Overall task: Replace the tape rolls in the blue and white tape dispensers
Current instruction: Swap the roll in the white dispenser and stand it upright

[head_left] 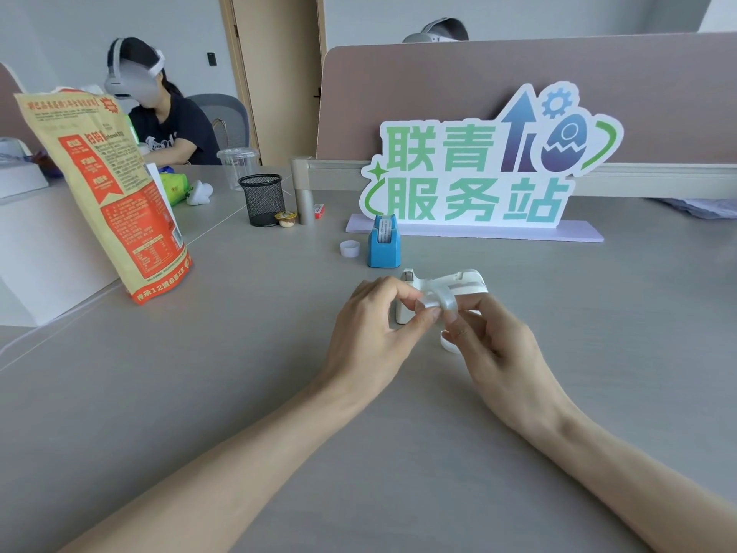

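A blue tape dispenser (383, 249) stands upright at mid table with a printed tape roll in it. Just left of it lies a small white ring (349, 248). Closer to me sits the white tape dispenser (458, 283), partly hidden behind my fingers. My left hand (375, 325) and my right hand (494, 337) both pinch a translucent tape roll (438, 299) in front of the white dispenser. Another white ring (446, 341) peeks out on the table under my right hand.
A large colourful sign (478, 173) on a lilac base stands behind the dispensers. A tall red and tan snack bag (115, 193) is at the left, with a black mesh cup (263, 199) and a small pudding cup (286, 219) beyond. A seated person (159, 113) wears a headset at far left.
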### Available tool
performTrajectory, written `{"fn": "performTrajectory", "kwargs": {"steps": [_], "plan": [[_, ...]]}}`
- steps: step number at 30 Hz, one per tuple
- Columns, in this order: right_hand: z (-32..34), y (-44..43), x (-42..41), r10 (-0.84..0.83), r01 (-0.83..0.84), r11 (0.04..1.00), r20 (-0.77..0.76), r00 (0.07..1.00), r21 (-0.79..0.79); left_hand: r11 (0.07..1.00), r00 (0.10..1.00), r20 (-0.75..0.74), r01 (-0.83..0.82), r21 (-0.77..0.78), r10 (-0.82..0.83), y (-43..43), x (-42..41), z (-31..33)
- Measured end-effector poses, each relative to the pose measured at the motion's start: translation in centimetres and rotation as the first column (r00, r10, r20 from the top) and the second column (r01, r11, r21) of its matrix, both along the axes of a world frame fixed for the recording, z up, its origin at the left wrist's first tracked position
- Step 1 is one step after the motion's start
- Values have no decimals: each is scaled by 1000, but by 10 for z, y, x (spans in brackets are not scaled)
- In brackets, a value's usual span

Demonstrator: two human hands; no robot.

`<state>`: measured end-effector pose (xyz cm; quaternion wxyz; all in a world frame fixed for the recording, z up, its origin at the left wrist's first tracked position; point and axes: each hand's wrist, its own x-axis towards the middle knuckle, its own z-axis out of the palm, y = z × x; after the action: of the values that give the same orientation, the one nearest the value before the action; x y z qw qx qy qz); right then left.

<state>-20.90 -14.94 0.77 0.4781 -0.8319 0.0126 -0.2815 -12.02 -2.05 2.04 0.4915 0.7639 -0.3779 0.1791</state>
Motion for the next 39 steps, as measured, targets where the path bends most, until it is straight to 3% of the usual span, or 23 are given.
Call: {"fn": "performTrajectory", "kwargs": {"steps": [9, 14, 20, 24, 33, 39], "plan": [[6, 4, -4, 44, -44, 997, -6, 999, 63, 990, 970, -221, 74, -121, -100, 0, 1, -1], [12, 4, -2, 54, -54, 925, 12, 998, 376, 966, 934, -288, 156, -208, -213, 0, 2, 4], [16, 0, 0, 20, -28, 853, 22, 1000, 521, 961, 894, -379, 164, -222, -240, -1, 10, 0], [16, 4, 0, 58, -33, 853, -31, 998, 521, 948, 804, -502, 262, -180, -318, -1, 10, 3], [19, 3, -3, -10, 22, 917, -33, 999, 397, 927, 765, -525, 321, -192, -374, -3, 13, -2], [23, 2, -9, 1, 5, 970, -27, 1000, 243, 918, 803, -445, 350, -185, -396, 0, 14, -1]]}}
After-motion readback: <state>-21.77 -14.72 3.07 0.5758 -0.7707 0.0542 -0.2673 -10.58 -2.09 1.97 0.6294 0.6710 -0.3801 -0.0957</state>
